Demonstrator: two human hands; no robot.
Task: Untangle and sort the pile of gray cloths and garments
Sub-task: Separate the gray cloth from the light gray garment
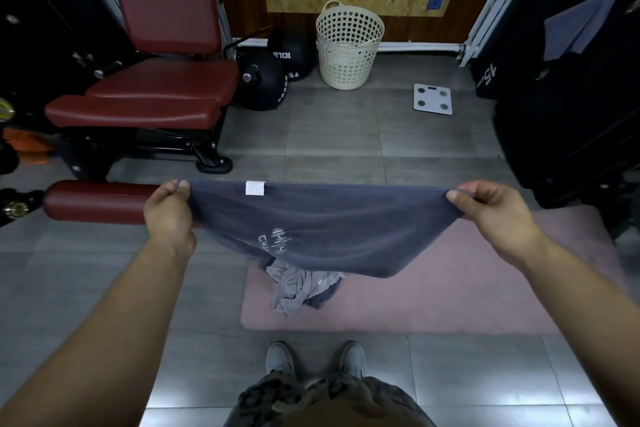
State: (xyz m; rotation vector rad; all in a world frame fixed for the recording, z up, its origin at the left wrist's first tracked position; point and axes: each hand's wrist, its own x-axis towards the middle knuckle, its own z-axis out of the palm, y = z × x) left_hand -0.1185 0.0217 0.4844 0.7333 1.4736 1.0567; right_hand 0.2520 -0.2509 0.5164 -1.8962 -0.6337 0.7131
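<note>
The left hand (168,210) pinches one top corner of a dark gray towel (325,229), thumb and fingers closed on the hem. The right hand (491,210) pinches the opposite top corner in the same way. The towel is stretched level between both hands, held in the air in front of the person, its lower edge sagging. A white tag (255,187) sits on the top hem near the left hand, and white lettering (277,239) shows on the cloth's left half. Directly below, a crumpled pile of gray cloths (301,288) lies on a pink mat (450,298) on the tiled floor (332,135). Farther off, a cream laundry basket (348,47) stands by the wall, a white scale (433,99) lies to its right, and a red padded gym seat (156,45) stands at left.
</note>
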